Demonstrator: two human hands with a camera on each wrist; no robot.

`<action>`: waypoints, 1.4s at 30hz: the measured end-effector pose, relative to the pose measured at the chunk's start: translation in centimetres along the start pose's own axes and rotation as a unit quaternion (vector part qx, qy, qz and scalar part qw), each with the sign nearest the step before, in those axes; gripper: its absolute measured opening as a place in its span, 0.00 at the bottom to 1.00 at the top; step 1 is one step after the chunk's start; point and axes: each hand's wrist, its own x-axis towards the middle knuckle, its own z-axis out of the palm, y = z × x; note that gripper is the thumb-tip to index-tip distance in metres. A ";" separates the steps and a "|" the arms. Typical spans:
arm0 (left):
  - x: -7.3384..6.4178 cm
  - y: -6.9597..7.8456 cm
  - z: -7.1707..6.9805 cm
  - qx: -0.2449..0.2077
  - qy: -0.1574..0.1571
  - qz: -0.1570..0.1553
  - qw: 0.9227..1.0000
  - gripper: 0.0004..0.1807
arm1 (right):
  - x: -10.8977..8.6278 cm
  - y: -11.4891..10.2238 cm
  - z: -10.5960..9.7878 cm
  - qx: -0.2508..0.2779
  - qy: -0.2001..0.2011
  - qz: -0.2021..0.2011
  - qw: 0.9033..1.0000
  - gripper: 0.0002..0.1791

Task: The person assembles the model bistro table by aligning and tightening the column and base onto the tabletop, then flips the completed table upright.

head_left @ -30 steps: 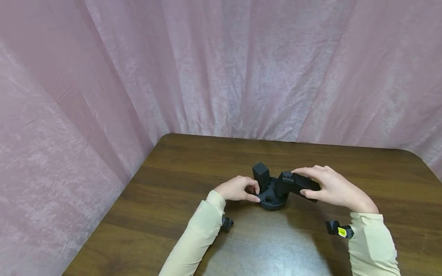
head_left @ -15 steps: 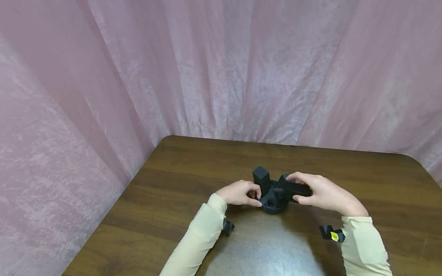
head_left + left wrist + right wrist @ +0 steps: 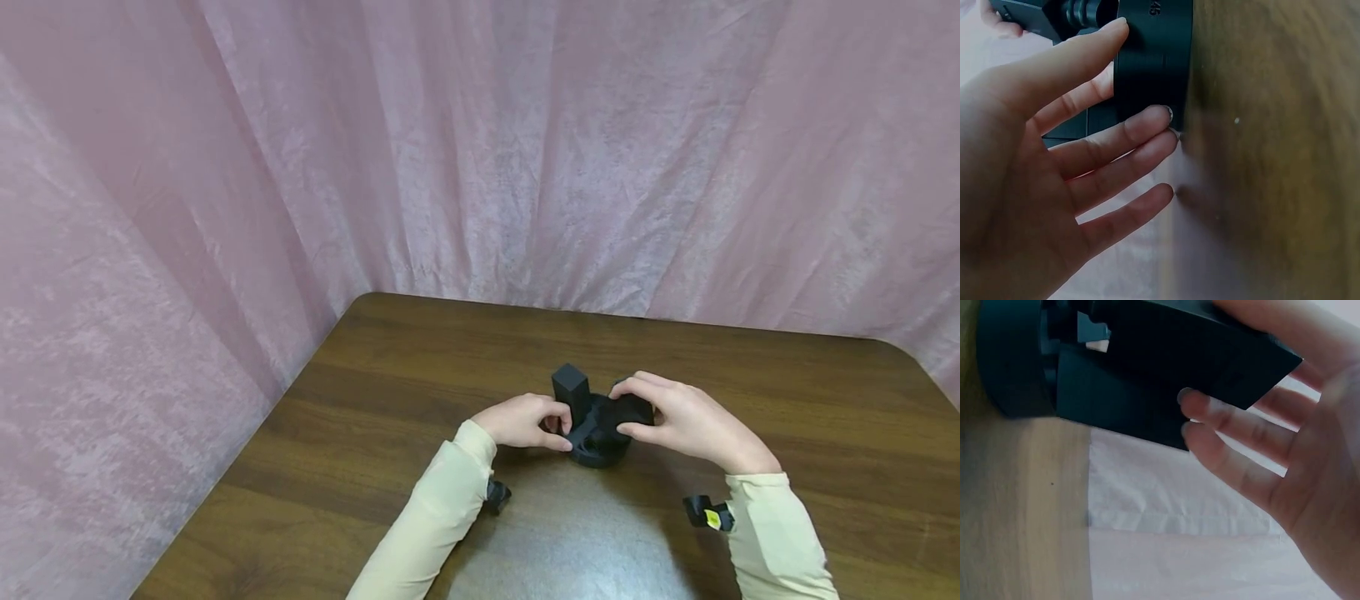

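Black rectangular block point(image 3: 1197, 356) | right hand point(image 3: 686, 421): fingers clamped on it, now tipped nearer upright over black round base point(image 3: 1154, 69), apparently better aligned | left hand point(image 3: 519, 421): fingers grip base

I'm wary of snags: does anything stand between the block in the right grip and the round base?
Nothing visible stands between the black block and the round base; whether they touch is unclear. An upright post stands close beside the block, not between.

Downward head view, close wrist views, black base point(image 3: 1155, 69) in all
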 end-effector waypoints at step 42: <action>0.4 -0.2 0.4 -0.019 -0.004 0.000 1.000 0.10 | 0.2 -0.5 -0.3 0.077 -0.084 -0.106 0.988 0.22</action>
